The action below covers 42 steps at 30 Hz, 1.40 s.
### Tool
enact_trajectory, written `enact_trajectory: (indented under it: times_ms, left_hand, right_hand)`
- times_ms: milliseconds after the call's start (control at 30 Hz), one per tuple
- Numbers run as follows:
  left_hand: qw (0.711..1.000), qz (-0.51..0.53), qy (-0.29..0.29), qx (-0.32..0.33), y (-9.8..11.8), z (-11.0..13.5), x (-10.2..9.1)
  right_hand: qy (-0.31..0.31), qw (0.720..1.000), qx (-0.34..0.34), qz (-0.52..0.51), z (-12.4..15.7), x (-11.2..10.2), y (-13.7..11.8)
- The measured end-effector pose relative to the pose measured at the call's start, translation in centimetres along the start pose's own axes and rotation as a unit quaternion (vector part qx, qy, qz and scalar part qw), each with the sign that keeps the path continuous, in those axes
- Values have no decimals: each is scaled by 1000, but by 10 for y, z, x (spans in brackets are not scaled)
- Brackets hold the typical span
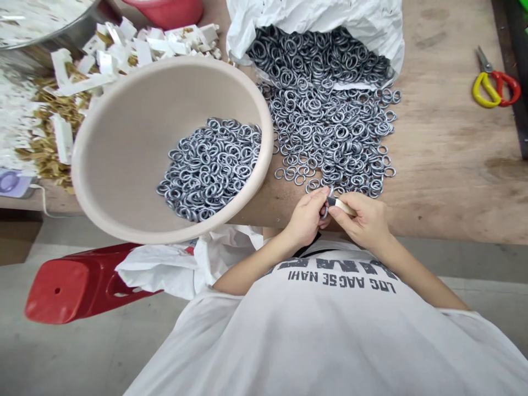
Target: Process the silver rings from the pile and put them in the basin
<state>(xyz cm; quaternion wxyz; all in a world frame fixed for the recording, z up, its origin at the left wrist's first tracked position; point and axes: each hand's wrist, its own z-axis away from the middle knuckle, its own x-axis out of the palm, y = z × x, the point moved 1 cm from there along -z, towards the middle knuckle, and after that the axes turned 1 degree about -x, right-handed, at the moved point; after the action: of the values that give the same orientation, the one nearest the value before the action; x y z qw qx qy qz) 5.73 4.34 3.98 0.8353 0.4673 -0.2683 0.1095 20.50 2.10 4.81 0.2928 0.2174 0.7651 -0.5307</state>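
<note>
My left hand (307,217) pinches a small metal ring (324,211) at the table's near edge. My right hand (365,220) is closed on a small beige-handled tool (342,205), its dark tip meeting the ring. Both hands touch each other just below a loose heap of grey metal rings (330,132) that spills from a white plastic bag (313,22). To the left, a large beige basin (124,148) overhangs the table edge and holds several more rings (210,168).
Yellow-and-red scissors (495,85) lie at the far right of the wooden table (445,165). White plastic pieces and brass parts (70,93) are piled at the left. A red stool (78,283) with a white bag on it stands below the basin.
</note>
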Motion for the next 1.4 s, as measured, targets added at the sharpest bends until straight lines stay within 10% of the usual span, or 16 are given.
enact_trajectory:
  times_ms: [400, 633, 933, 1100, 1233, 1400]
  left_hand:
    - [1000, 3, -17, -22, 1, 3, -2]
    - [993, -35, -98, -55, 2, 14, -7]
    - [1000, -17, -3, -10, 23, -1, -43]
    - [998, 10, -12, -67, 17, -4, -41]
    - [997, -2, -43, -70, 4, -5, -23]
    - [996, -81, -24, 28, -10, -6, -11]
  right_hand:
    - [-13, 1000, -6, 9, 1, 6, -2]
    - [94, 984, 150, -31, -7, -8, 32]
    - [-43, 969, 124, 208, 19, 8, 44]
    - [4, 982, 166, -86, 7, 2, 36]
    - [7, 907, 231, -353, -8, 8, 16]
    - [28, 874, 261, -409, -11, 23, -1]
